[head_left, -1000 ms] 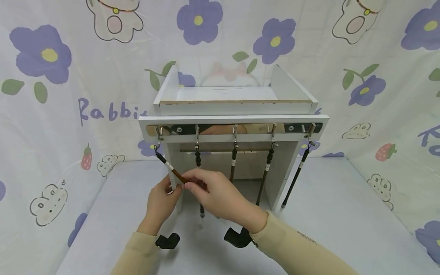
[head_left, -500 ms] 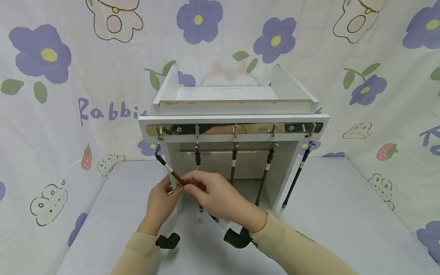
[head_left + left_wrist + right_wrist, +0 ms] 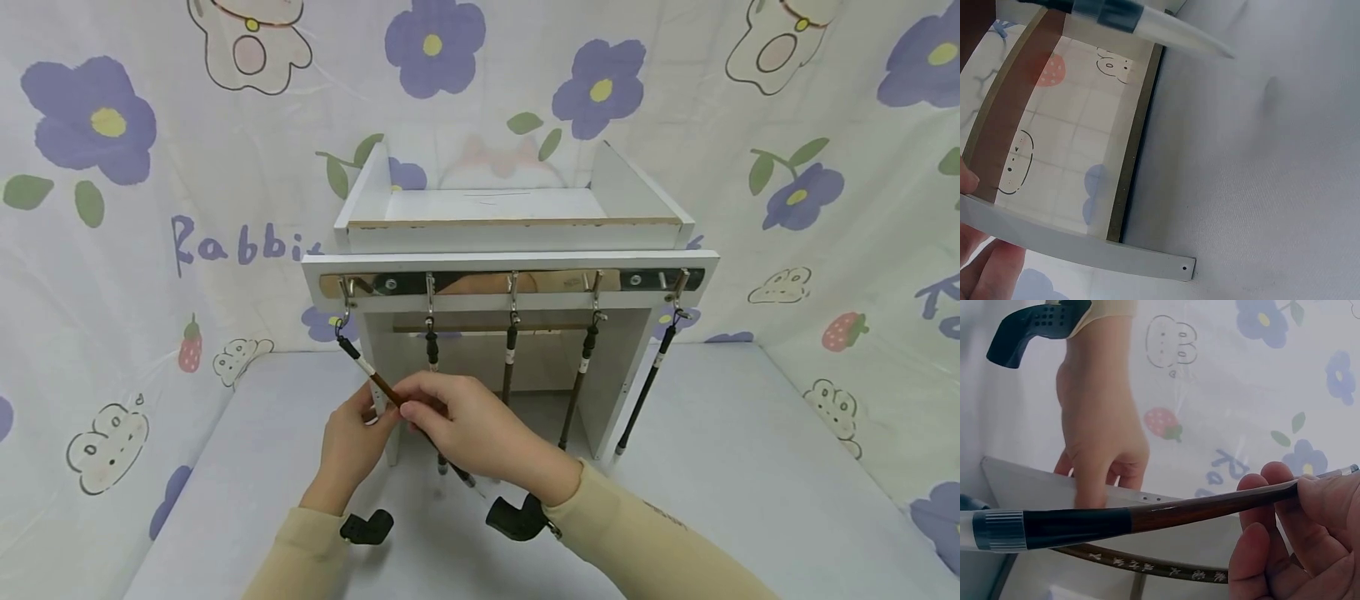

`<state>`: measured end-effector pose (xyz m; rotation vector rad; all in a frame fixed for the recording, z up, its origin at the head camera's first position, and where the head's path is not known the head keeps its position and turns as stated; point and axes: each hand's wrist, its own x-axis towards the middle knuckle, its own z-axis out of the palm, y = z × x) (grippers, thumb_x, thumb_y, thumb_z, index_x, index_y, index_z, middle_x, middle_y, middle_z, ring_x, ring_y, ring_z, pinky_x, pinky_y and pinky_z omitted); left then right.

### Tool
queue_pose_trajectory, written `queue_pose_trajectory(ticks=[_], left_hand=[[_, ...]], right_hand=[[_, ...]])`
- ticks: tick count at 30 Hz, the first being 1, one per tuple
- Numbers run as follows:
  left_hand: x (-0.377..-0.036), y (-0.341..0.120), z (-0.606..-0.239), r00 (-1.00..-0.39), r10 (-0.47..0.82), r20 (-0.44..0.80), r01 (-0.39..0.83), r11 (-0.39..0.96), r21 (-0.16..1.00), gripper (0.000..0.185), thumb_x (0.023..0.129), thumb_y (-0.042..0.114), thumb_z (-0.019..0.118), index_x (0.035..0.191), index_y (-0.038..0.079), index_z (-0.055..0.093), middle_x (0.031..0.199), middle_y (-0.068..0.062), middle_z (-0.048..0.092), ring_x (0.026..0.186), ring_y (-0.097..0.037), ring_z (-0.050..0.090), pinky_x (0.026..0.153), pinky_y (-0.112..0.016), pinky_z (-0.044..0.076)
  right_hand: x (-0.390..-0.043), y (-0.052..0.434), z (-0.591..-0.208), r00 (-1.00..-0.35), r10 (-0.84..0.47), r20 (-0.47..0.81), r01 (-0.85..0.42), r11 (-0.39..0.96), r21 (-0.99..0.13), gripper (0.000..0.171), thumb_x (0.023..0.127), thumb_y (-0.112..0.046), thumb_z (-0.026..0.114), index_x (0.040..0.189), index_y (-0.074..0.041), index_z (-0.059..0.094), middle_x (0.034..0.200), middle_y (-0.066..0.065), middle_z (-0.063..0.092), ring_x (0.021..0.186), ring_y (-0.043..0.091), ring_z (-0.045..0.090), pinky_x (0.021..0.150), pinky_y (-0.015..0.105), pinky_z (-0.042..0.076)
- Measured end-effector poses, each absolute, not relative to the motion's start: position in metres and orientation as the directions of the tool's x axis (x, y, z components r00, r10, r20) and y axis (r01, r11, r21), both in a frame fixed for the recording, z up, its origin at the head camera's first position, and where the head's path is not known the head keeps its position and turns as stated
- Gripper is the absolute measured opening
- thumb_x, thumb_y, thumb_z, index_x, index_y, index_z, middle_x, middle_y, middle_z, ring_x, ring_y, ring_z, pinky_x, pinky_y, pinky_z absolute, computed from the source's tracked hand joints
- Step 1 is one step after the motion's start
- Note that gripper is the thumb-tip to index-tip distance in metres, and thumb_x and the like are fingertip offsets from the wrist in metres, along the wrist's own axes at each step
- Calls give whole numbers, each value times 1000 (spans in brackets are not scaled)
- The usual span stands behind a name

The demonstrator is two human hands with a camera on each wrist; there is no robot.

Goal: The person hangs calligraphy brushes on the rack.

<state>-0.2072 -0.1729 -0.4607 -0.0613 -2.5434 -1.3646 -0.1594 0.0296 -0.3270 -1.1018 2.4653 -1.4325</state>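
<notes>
Head view: the right hand [image 3: 480, 429] pinches the brush [image 3: 375, 382] mid-shaft in curled fingers; its long axis slants from the leftmost hook [image 3: 347, 293] down-right toward the counter [image 3: 750, 467]. The left hand [image 3: 352, 442] grips the rack's leg [image 3: 386, 442].

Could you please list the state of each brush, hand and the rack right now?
Leftmost brown-handled calligraphy brush: hooked, pulled aslant.
Right hand: pinching that brush.
Left hand: gripping the white wooden rack's side panel.
Four other dark brushes: hanging from hooks.
</notes>
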Motion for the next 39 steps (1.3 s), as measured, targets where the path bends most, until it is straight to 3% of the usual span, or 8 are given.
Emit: queue_pose_trajectory(ticks=[7, 12, 25, 31, 39], left_hand=[[-206, -172, -459, -965, -78, 251, 168, 551, 818, 33, 90, 43, 67, 117, 25, 63, 125, -5, 63, 108, -33, 63, 79, -47, 55], [-204, -172, -458, -967, -76, 244, 164, 549, 820, 33, 91, 39, 67, 120, 23, 63, 126, -6, 63, 109, -33, 63, 81, -47, 54], [-205, -172, -459, -964, -72, 254, 173, 555, 814, 42, 91, 42, 65, 127, 21, 60, 127, -7, 62, 108, -34, 63, 81, -48, 54], [-204, -171, -458, -964, -90, 252, 160, 562, 812, 36, 93, 29, 64, 128, 21, 60, 126, -8, 63, 107, -35, 64, 81, -48, 54], [-204, -171, -460, -963, -95, 253, 156, 567, 809, 36, 93, 27, 61, 128, 21, 60, 127, -7, 62, 108, -34, 63, 81, -47, 54]], right_hand=[[-160, 31, -329, -753, -611, 245, -506, 299, -809, 21, 99, -16, 56, 118, -15, 65, 96, -8, 65, 80, 7, 62, 66, 26, 52], [-159, 31, -327, -759, -609, 229, -469, 267, -842, 21, 98, -14, 56, 118, -13, 65, 105, -1, 66, 85, 7, 64, 72, 27, 54], [-161, 31, -329, -752, -616, 234, -441, 208, -873, 21, 98, -13, 57, 117, -11, 65, 107, 8, 67, 87, 12, 67, 74, 28, 55], [-163, 33, -332, -764, -604, 224, -436, 229, -870, 19, 99, -14, 56, 116, -13, 65, 105, 3, 67, 85, 10, 66, 72, 29, 55], [-165, 34, -337, -787, -571, 234, -458, 285, -842, 18, 98, -17, 58, 115, -16, 66, 99, -4, 67, 81, 9, 64, 68, 28, 54]])
